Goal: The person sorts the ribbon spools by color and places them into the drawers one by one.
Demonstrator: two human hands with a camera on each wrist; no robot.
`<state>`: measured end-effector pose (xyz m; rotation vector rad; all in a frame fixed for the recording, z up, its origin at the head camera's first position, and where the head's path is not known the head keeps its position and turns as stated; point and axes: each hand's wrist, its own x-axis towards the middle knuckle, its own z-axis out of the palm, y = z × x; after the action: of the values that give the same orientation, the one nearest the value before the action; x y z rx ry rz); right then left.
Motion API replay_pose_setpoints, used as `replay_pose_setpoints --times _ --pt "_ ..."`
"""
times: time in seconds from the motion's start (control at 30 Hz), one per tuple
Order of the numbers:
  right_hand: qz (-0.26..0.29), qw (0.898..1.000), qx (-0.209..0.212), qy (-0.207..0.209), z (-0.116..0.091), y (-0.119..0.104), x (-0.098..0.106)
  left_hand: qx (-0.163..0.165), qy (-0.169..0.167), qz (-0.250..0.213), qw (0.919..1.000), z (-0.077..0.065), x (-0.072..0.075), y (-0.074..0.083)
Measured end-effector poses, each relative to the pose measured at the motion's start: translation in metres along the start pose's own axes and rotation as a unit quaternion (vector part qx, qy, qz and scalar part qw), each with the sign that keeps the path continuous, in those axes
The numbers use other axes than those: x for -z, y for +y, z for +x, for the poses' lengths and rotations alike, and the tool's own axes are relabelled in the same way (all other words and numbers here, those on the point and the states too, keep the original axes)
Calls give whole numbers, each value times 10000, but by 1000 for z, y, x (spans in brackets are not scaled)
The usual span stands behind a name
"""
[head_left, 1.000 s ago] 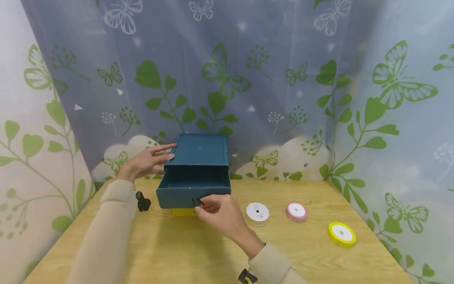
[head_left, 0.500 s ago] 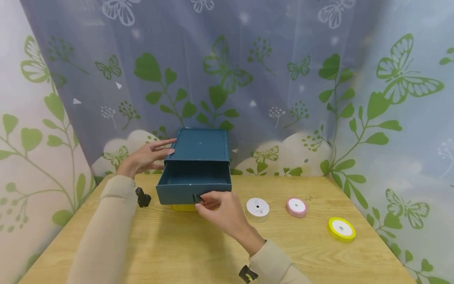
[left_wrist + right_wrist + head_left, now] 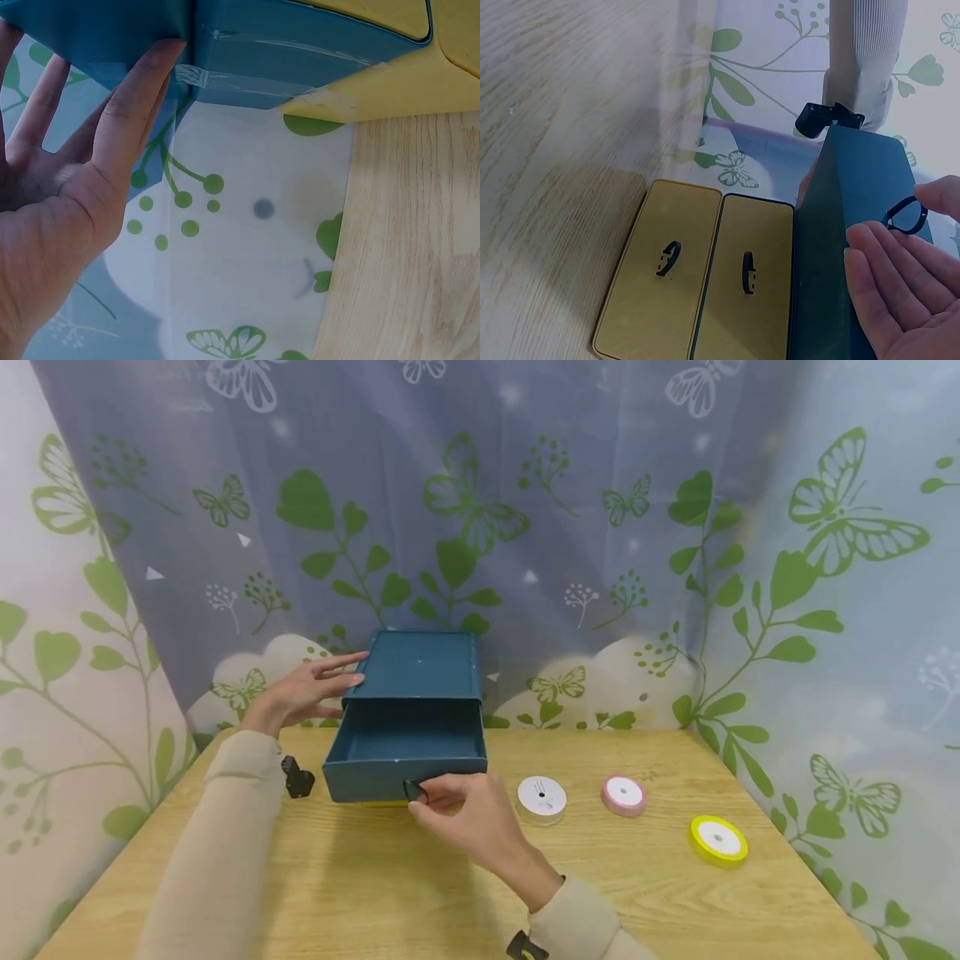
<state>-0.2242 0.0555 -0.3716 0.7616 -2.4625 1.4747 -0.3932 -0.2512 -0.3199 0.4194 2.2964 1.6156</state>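
Note:
A blue drawer point(image 3: 375, 783) is partly out of its blue cabinet top point(image 3: 423, 664), and its visible inside holds nothing. My right hand point(image 3: 472, 822) pinches the black loop handle point(image 3: 412, 791) on its front between thumb and index finger. In the right wrist view the other fingers of the right hand point(image 3: 911, 292) lie along the drawer's blue front. My left hand point(image 3: 303, 693), fingers extended and spread, rests against the cabinet's left side near the top edge. The left wrist view shows the left hand's index fingertip point(image 3: 174, 49) on the blue wall.
Below the blue drawer are two yellow drawers, a nearer point(image 3: 754, 322) and a lower one point(image 3: 656, 300), both with black handles. To the right on the wooden table point(image 3: 600, 893) lie a white ribbon spool point(image 3: 542, 797), a pink one point(image 3: 624, 795) and a yellow one point(image 3: 717, 839). A patterned curtain point(image 3: 570, 635) stands behind.
The blue drawer has slid farther out toward me with my right hand on its handle, covering more of the yellow below. My left hand keeps its place on the cabinet.

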Motion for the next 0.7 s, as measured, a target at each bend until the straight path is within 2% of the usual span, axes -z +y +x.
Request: replay_pose_setpoints --times 0.5,0.7 --pt "74 9992 366 -115 -13 -4 1 54 89 56 9999 -1 -2 1" --pt "117 9995 283 -96 -17 -6 0 50 115 110 9999 -1 -3 2"
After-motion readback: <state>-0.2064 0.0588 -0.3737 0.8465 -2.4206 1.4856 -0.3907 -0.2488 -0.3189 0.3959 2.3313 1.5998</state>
